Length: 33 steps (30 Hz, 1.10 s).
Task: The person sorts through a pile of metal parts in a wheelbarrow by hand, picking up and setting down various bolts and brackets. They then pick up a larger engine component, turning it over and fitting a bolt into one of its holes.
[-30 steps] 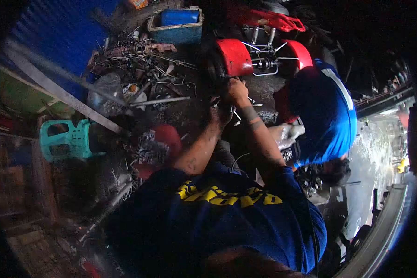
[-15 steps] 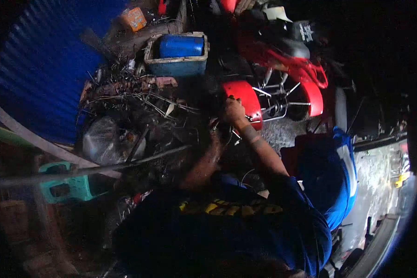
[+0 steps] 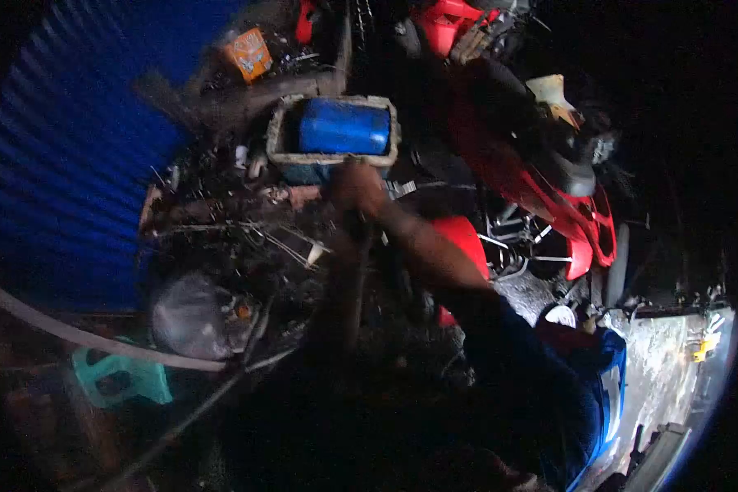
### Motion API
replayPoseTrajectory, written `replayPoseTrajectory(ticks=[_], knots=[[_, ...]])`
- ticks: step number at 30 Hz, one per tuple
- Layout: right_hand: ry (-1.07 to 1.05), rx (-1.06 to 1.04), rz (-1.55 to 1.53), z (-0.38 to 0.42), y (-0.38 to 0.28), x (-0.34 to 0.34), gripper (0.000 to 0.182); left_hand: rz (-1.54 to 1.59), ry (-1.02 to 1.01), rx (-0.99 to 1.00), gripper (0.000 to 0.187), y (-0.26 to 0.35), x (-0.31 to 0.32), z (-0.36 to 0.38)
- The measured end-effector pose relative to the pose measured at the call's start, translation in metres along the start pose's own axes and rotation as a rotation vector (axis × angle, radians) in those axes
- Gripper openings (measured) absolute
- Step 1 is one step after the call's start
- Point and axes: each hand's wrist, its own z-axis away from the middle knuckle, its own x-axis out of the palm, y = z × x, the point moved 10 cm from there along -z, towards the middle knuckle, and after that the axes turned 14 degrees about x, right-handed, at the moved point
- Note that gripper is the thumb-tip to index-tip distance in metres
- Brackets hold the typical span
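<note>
Blue plastic, a rounded container (image 3: 344,127), lies inside a teal rectangular plastic bin with a worn off-white rim (image 3: 291,156), and in the head view both hands are right by its near side. From where I stand, the right hand (image 3: 359,187) looks curled, but whatever it may be clamped on is lost in the blur; the left hand (image 3: 354,223) sits close below, so dark that I can't tell its grip. Grimy metal parts (image 3: 221,213) lie heaped to the left. Over to the right, a red-bodied vehicle (image 3: 553,209) has a red curved fender (image 3: 459,246) and bare metal rods (image 3: 549,258) beside it, away from the hands. How far along things are is hard to judge: nothing looks plainly finished, and what's left doesn't show.
</note>
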Motion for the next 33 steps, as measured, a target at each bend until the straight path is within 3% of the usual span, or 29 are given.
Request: replayPoseTrajectory(ticks=[2, 3, 4, 5, 6, 8, 10, 12, 13, 14, 15, 18, 20, 21, 22, 24, 28, 33], knots=[[0.545, -0.203, -0.061, -0.066, -0.060, -0.122, 0.035, 0.047, -0.164, 0.200, 0.052, 0.055, 0.076, -0.100], [0.673, -0.416, 0.173, -0.075, -0.083, -0.174, 0.035, 0.090, -0.294, 0.258, 0.053, 0.081, 0.126, -0.144], [1.084, -0.009, -0.029, -0.073, -0.063, -0.253, 0.038, 0.192, -0.678, 0.164, 0.053, 0.099, 0.210, -0.161], [0.916, 0.005, 0.187, -0.098, -0.050, -0.290, 0.046, 0.069, -0.632, 0.256, 0.052, 0.130, 0.234, -0.206], [0.982, 0.031, 0.142, -0.107, -0.017, -0.334, 0.045, -0.084, -0.514, 0.344, 0.052, 0.154, 0.246, -0.244], [1.124, 0.084, -0.035, -0.120, 0.085, -0.359, 0.044, -0.336, -0.383, 0.416, 0.050, 0.190, 0.233, -0.286], [1.162, 0.126, -0.091, -0.122, 0.193, -0.325, 0.043, -0.518, -0.269, 0.398, 0.049, 0.202, 0.173, -0.289], [1.063, 0.116, -0.090, -0.110, 0.274, -0.218, 0.042, -0.682, -0.139, 0.352, 0.048, 0.212, 0.080, -0.261], [0.704, 0.445, 0.377, -0.092, 0.292, -0.150, 0.041, -0.760, -0.073, 0.321, 0.047, 0.214, 0.033, -0.241], [0.813, 0.214, -0.090, -0.040, 0.283, -0.098, 0.040, -0.861, 0.016, 0.272, 0.047, 0.215, -0.017, -0.213], [0.855, 0.321, -0.084, 0.005, 0.297, -0.039, 0.040, -0.956, 0.102, 0.211, 0.046, 0.217, -0.073, -0.182], [0.521, 0.869, -0.618, 0.181, 0.377, 0.138, 0.058, -1.176, 0.363, -0.010, 0.044, 0.219, -0.210, -0.041], [0.387, 1.206, -0.978, 0.310, 0.390, 0.224, 0.078, -1.269, 0.513, -0.139, 0.043, 0.228, -0.262, 0.055], [0.191, 1.239, -0.726, 0.362, 0.389, 0.235, 0.081, -1.306, 0.570, -0.187, 0.043, 0.232, -0.279, 0.095], [-0.089, 1.464, -0.501, 0.397, 0.366, 0.216, 0.079, -1.338, 0.612, -0.229, 0.042, 0.236, -0.286, 0.129], [-0.070, 1.454, -0.270, 0.483, 0.376, 0.254, 0.078, -1.397, 0.651, -0.289, 0.041, 0.240, -0.290, 0.175], [0.138, 1.484, -0.081, 0.555, 0.341, 0.214, 0.073, -1.509, 0.552, -0.336, 0.039, 0.235, -0.267, 0.186], [0.618, 1.286, 0.298, 0.549, 0.281, 0.114, 0.067, -1.657, 0.199, -0.388, 0.037, 0.205, -0.221, 0.103]])
